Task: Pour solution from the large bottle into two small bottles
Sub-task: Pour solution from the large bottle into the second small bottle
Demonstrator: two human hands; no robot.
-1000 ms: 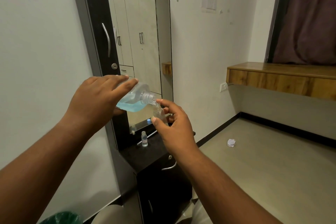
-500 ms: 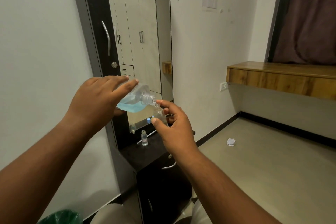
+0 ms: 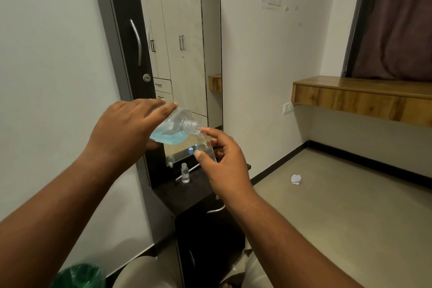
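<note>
Large bottle: gripped from above in the left hand, fingers curled over its body; it is tipped neck-down so the blue solution is brought toward the mouth.
Small bottle in hand: pinched between thumb and fingers of the right hand, held just under the large bottle's neck so the stream is caught.
Second small bottle: left upright and uncapped on the dark cabinet top, apparently kept ready for filling next.
Blue cap: set aside by the mirror.
</note>
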